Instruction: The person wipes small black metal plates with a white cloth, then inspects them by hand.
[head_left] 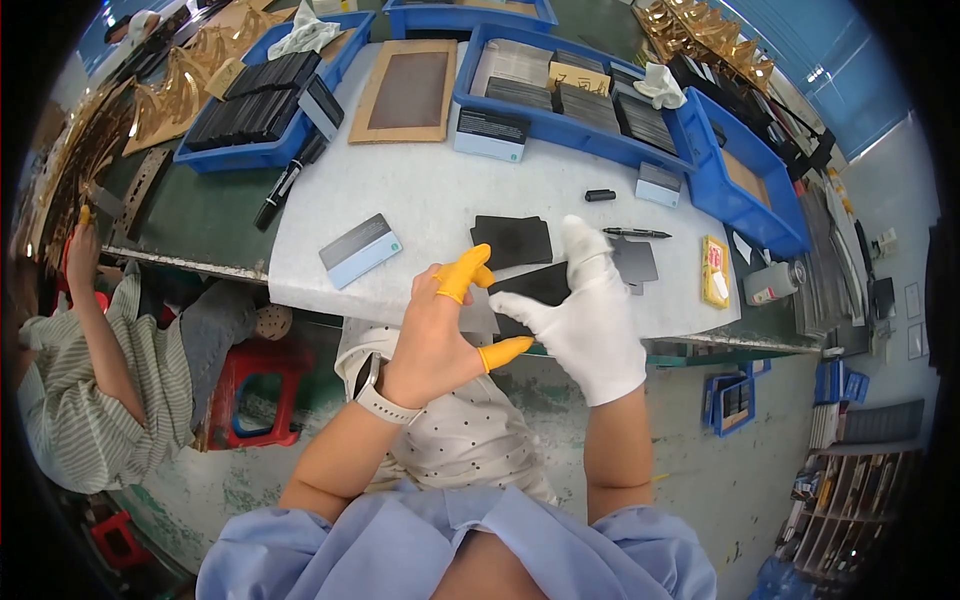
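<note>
My left hand [435, 325] has yellow finger cots on thumb and fingertips and a watch at the wrist. Its thumb and fingers are spread apart, with nothing seen gripped. My right hand [590, 320], in a white glove, also has its thumb well away from its fingers. Between the two hands is a black card [540, 286], partly hidden by the gloved thumb; whether it touches a hand I cannot tell. Beyond it lies a small pile of black cards [510, 241]. Grey cards [634, 262] sit right of the glove, beside a black pen [637, 233].
Blue trays [590, 146] of dark cards line the far side, near a framed brown board [402, 92]. Small boxes [360, 250], a marker [285, 185], a pen cap [600, 196] and a yellow packet [715, 271] lie around. Another person's arm [105, 330] is at left.
</note>
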